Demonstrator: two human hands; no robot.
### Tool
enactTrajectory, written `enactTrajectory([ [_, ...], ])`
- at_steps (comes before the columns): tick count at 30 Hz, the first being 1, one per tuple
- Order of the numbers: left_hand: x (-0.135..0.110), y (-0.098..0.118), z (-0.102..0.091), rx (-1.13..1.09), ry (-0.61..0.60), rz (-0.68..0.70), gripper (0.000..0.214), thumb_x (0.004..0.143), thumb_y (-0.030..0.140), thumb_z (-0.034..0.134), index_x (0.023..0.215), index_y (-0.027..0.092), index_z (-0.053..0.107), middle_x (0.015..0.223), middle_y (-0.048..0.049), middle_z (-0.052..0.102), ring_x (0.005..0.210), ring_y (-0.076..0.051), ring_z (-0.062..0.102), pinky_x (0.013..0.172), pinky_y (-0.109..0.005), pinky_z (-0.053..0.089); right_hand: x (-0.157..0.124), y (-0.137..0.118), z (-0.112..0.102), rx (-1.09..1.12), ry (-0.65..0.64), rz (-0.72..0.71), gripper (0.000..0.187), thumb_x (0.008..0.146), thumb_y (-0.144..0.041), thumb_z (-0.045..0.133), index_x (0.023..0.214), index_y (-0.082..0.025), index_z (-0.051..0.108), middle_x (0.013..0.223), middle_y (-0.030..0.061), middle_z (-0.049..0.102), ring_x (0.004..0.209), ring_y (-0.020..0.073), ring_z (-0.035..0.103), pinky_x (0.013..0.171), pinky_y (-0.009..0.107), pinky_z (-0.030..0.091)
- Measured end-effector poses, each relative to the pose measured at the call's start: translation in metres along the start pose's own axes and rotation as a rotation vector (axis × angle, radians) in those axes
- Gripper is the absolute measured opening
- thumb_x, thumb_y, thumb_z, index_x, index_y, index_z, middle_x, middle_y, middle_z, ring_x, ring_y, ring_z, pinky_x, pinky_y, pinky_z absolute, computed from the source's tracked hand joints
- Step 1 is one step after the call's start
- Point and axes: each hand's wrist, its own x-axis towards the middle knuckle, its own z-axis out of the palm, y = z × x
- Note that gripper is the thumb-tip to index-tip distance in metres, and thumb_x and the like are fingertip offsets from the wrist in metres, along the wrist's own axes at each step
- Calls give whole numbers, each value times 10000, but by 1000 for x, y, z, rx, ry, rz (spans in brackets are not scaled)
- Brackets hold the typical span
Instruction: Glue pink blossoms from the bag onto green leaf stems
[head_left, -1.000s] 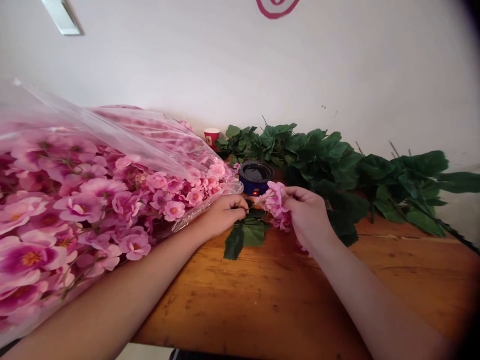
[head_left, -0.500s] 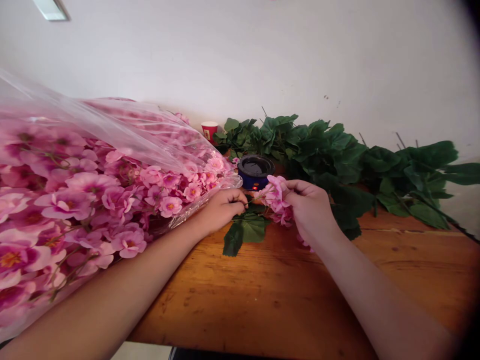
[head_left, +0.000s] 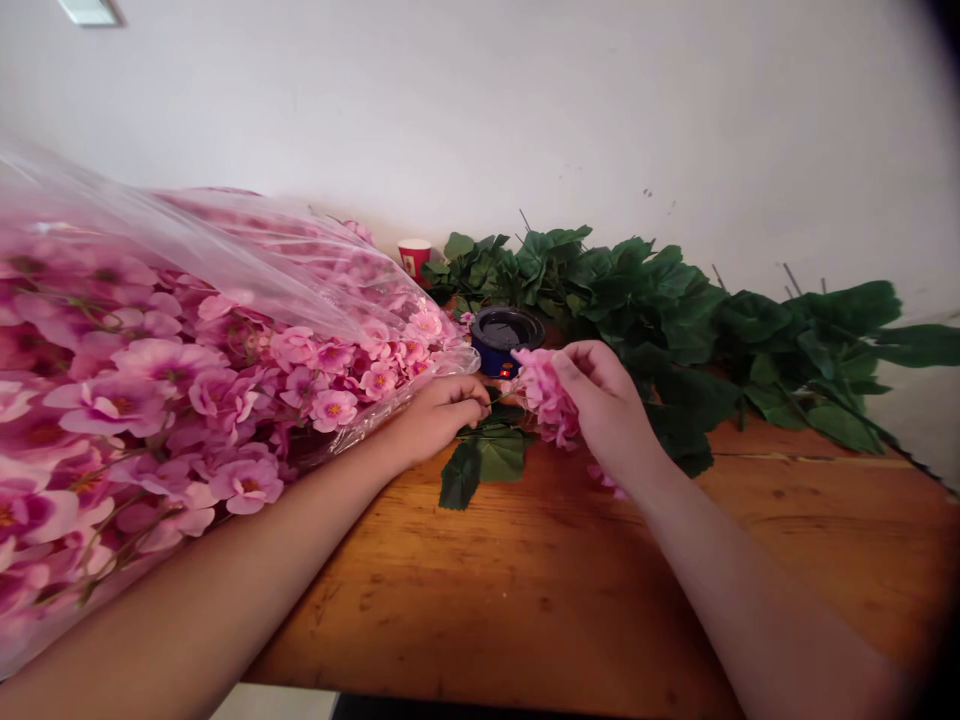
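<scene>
My left hand (head_left: 442, 415) is closed around a thin stem of a sprig of artificial green leaves (head_left: 487, 455), with its knuckles just touching the edge of a clear plastic bag (head_left: 225, 250). The bag is packed with pink artificial blossoms. My right hand (head_left: 604, 400) pinches a cluster of pink artificial flowers (head_left: 546, 396) between thumb and fingers. The cluster sits just right of my left hand, and its stem is mostly hidden by my fingers.
A round blue pot with a dark top (head_left: 504, 340) stands just beyond my hands, by a red paper cup (head_left: 414, 258). A long heap of artificial green leaves (head_left: 660, 300) lies along the white wall (head_left: 600, 120) on the wooden table (head_left: 480, 590).
My right hand has risen slightly and tightened around the pink cluster, with its fingers curling farther over it. The whole scene sits a little higher in the view than a second ago.
</scene>
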Motion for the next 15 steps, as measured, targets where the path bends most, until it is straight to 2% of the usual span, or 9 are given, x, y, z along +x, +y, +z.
enactTrajectory([
  [3, 0, 0, 0, -29, -47, 26, 114, 734, 173, 497, 755, 146, 605, 702, 16, 554, 662, -108, 494, 628, -236, 366, -2, -7, -7, -156, -77, -207, 458, 826, -494, 600, 1201, -253, 496, 1084, 60, 617, 936, 196, 597, 833, 353, 484],
  [5, 0, -1, 0, -34, -70, 45, 101, 759, 189, 511, 751, 145, 601, 704, 16, 545, 661, -103, 486, 628, -231, 363, -2, -10, -11, -262, -175, -231, 583, 759, -450, 687, 1274, -271, 481, 1172, 67, 605, 995, 221, 593, 866, 372, 477],
  [6, 0, -1, 0, -26, -78, 56, 103, 774, 203, 520, 755, 145, 602, 715, 15, 548, 670, -102, 488, 636, -230, 365, -2, -11, -12, -305, -221, -211, 579, 729, -427, 716, 1251, -272, 520, 1158, 64, 621, 969, 226, 605, 839, 366, 488],
  [8, -1, -1, -1, 2, -91, 64, 119, 799, 236, 539, 777, 144, 610, 753, 8, 566, 698, -104, 497, 661, -231, 374, -1, -10, -14, -337, -300, -121, 447, 714, -399, 727, 1124, -253, 627, 1031, 54, 675, 815, 209, 634, 711, 332, 513],
  [11, -1, 0, -1, 39, -98, 50, 136, 814, 268, 561, 799, 143, 611, 782, -3, 585, 727, -112, 513, 691, -240, 391, 2, -4, -13, -237, -375, 36, 287, 740, -379, 695, 982, -223, 698, 872, 51, 700, 604, 170, 606, 518, 286, 486],
  [13, -2, 1, -2, 62, -105, 45, 132, 818, 264, 566, 792, 142, 608, 775, -4, 585, 729, -114, 518, 698, -243, 400, 5, 0, -12, -169, -374, 35, 239, 737, -348, 698, 936, -217, 719, 886, 58, 704, 657, 186, 626, 552, 295, 505],
  [15, -2, 2, -2, 84, -120, 47, 130, 825, 258, 562, 796, 142, 610, 776, -6, 589, 727, -115, 521, 698, -243, 405, 7, 3, -10, -152, -358, -46, 174, 735, -310, 700, 879, -219, 734, 912, 61, 703, 774, 206, 644, 676, 323, 527],
])
